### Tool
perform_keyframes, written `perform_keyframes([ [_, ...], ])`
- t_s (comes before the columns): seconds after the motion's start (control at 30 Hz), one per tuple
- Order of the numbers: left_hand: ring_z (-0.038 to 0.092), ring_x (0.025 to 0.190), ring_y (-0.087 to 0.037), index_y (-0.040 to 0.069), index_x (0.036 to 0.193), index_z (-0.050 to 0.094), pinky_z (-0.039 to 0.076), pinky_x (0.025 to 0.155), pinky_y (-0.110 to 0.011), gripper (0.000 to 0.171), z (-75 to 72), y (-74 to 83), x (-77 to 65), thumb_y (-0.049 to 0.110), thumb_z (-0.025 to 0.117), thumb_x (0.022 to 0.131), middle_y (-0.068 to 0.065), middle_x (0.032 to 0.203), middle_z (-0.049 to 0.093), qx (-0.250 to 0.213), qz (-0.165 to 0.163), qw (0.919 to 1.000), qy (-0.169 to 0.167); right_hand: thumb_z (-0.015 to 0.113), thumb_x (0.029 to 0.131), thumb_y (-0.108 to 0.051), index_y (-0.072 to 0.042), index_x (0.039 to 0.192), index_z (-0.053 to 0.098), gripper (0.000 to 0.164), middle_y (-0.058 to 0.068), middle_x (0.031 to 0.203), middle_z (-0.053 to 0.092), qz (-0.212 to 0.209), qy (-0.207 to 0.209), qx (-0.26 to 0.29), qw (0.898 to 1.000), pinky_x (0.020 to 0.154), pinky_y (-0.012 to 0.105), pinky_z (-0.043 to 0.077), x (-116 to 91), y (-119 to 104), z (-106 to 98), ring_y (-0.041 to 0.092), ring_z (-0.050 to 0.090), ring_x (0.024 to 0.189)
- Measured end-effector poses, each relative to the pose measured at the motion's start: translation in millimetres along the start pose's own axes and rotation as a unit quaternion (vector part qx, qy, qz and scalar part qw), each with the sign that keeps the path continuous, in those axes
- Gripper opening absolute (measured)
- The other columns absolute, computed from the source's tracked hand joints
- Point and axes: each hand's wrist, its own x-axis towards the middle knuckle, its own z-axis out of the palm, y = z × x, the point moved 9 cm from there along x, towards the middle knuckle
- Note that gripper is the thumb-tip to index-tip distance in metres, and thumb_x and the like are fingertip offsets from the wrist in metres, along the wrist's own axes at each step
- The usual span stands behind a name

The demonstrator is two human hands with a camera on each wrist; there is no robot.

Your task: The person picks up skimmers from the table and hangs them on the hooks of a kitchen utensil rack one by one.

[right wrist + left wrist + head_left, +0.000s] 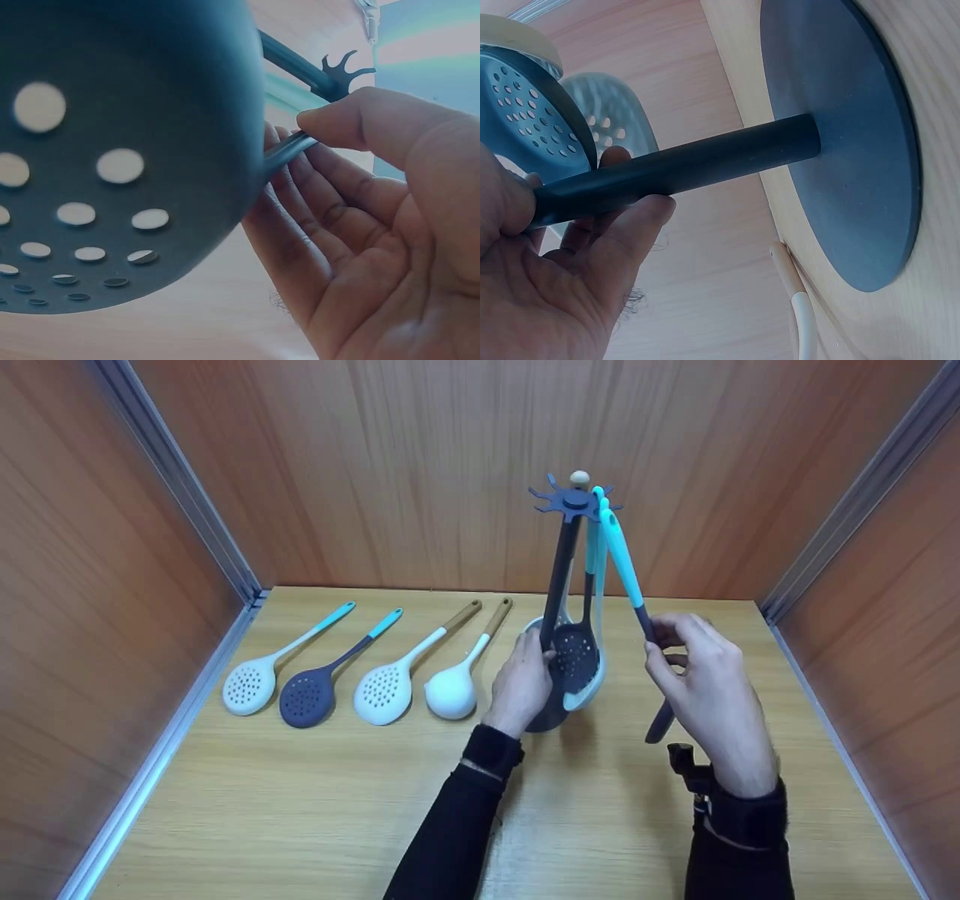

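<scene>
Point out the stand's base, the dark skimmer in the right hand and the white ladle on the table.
Stand's base (862, 165), left wrist view: on its upper face.
Dark skimmer (172, 154), right wrist view: on the perforated head.
White ladle (451, 692), head view: on the bowl.

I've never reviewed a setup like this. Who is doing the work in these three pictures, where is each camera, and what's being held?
There is no robot here, just a person's two bare hands. The wide picture comes from a camera on the head; the other two come from cameras on the left and right wrists.

The left hand grips a dark utensil stand by its post. The right hand pinches a dark perforated utensil with a turquoise handle; whether that is hooked on, I cannot tell. Other utensils hang there.

On the table, in a row, lie a white skimmer, a dark skimmer, a wood-handled white skimmer and a white ladle.
</scene>
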Motion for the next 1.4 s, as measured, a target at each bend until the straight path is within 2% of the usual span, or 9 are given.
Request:
perform_keyframes([
  [0.07,0.079,0.097,-0.032,0.008,0.134,0.057,0.067,0.077,-0.049,0.024,0.0,0.0,0.2,0.026,0.056,0.118,-0.012,0.122,0.069,-0.001,-0.001,1.0,-0.001,0.071,0.106,-0.002,-0.004,0.129,0.075,0.023,0.013,0.119,0.08,-0.003,-0.001,-0.006,1.0,0.08,0.005,0.059,0,-2,1,0.032,0.083,0.107],
  [0.13,0.079,0.097,-0.032,0.008,0.133,0.057,0.067,0.077,-0.049,0.024,0.3,-0.2,0.3,0.026,0.056,0.118,-0.011,0.122,0.069,-0.001,-0.003,1.0,-0.002,0.071,0.106,-0.002,-0.003,0.13,0.075,0.023,0.013,0.118,0.08,-0.006,-0.003,-0.012,1.0,0.081,0.021,0.067,0,-3,2,0.032,0.083,0.107],
  [0.23,0.079,0.098,-0.032,0.008,0.133,0.057,0.067,0.078,-0.049,0.024,0.7,-0.4,0.4,0.027,0.056,0.118,-0.011,0.122,0.069,-0.001,-0.006,1.0,-0.003,0.071,0.107,-0.003,-0.003,0.131,0.074,0.024,0.014,0.119,0.08,-0.007,-0.005,-0.023,1.0,0.083,0.046,0.07,1,-4,3,0.032,0.083,0.106],
  [0.33,0.079,0.098,-0.032,0.008,0.133,0.057,0.067,0.078,-0.049,0.024,1.0,-0.7,0.4,0.027,0.057,0.118,-0.011,0.123,0.069,-0.002,-0.006,1.0,-0.003,0.071,0.108,-0.004,-0.002,0.133,0.074,0.025,0.015,0.12,0.08,-0.004,-0.01,-0.026,1.0,0.085,0.052,0.07,1,-5,5,0.033,0.083,0.106],
  [0.77,0.08,0.107,-0.032,0.008,0.135,0.057,0.068,0.084,-0.049,0.025,0.0,-1.0,-0.1,0.026,0.057,0.118,-0.012,0.127,0.07,-0.01,-0.007,0.9999,-0.001,0.071,0.108,-0.007,-0.005,0.127,0.077,0.02,0.012,0.112,0.081,0.007,0.011,-0.025,1.0,0.082,0.054,0.07,-1,-13,16,0.029,0.082,0.101],
  [0.83,0.08,0.106,-0.032,0.008,0.135,0.057,0.068,0.083,-0.049,0.025,0.7,-1.0,-0.1,0.026,0.057,0.118,-0.012,0.127,0.07,-0.01,-0.007,0.9999,-0.004,0.071,0.108,-0.007,-0.003,0.126,0.078,0.019,0.012,0.111,0.081,0.003,0.018,-0.028,0.999,0.08,0.048,0.07,-1,-13,19,0.028,0.081,0.099],
  [1.0,0.08,0.104,-0.03,0.009,0.135,0.057,0.068,0.08,-0.047,0.023,2.3,-1.2,0.4,0.025,0.056,0.118,-0.01,0.128,0.07,-0.005,-0.008,0.9999,-0.01,0.073,0.107,-0.008,0.0,0.123,0.077,0.018,0.013,0.108,0.081,-0.005,0.027,-0.025,0.999,0.077,0.044,0.071,1,-15,30,0.027,0.081,0.096],
  [1.07,0.08,0.106,-0.03,0.009,0.135,0.057,0.068,0.081,-0.047,0.023,2.9,-1.9,1.0,0.026,0.055,0.119,-0.01,0.129,0.069,-0.006,-0.012,0.9998,-0.015,0.073,0.107,-0.009,0.0,0.122,0.077,0.017,0.014,0.107,0.08,0.001,0.024,-0.019,1.0,0.079,0.048,0.071,2,-14,35,0.027,0.081,0.097],
  [1.4,0.08,0.109,-0.031,0.01,0.138,0.056,0.068,0.085,-0.049,0.026,4.7,-4.2,2.1,0.027,0.055,0.119,-0.01,0.133,0.069,-0.01,-0.029,0.9992,-0.027,0.074,0.108,-0.013,-0.001,0.12,0.074,0.017,0.013,0.108,0.078,0.012,0.023,0.004,1.0,0.084,0.046,0.072,6,-9,52,0.026,0.08,0.1],
])
